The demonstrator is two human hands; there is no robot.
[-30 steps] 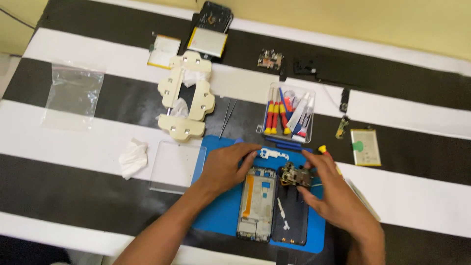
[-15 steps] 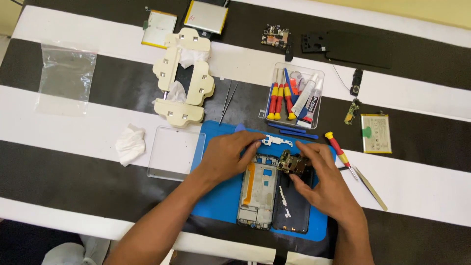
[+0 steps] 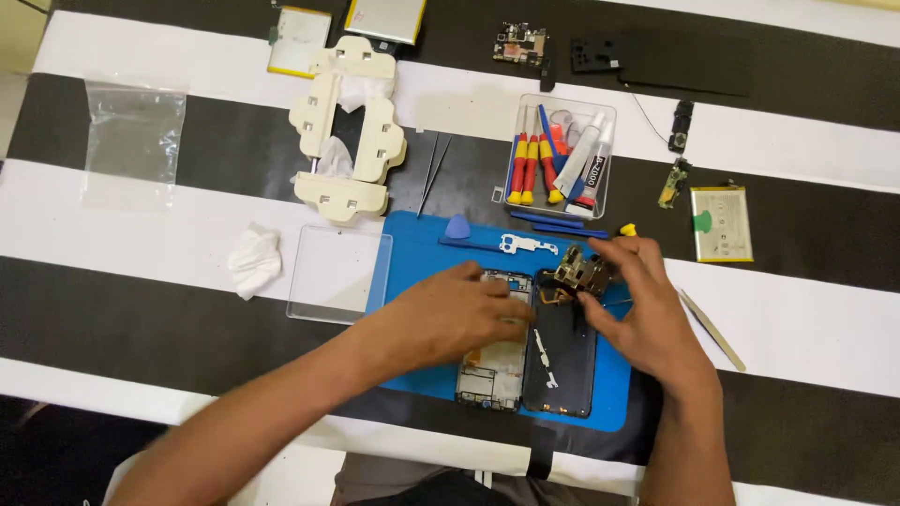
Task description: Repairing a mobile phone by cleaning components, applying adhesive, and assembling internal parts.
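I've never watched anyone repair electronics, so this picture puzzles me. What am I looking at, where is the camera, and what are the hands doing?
The camera sits on the person's head and looks down at a black-and-white striped table. On a blue work mat lies an opened phone. The left hand presses on the phone's frame. The right hand pinches a small circuit board at the phone's top. Nearby are a clear box of screwdrivers, tweezers, a cream clamp frame, a crumpled tissue, a plastic bag and a battery.

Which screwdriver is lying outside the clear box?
The yellow-tipped screwdriver beside the right hand; the red-and-yellow ones stand inside the clear box.
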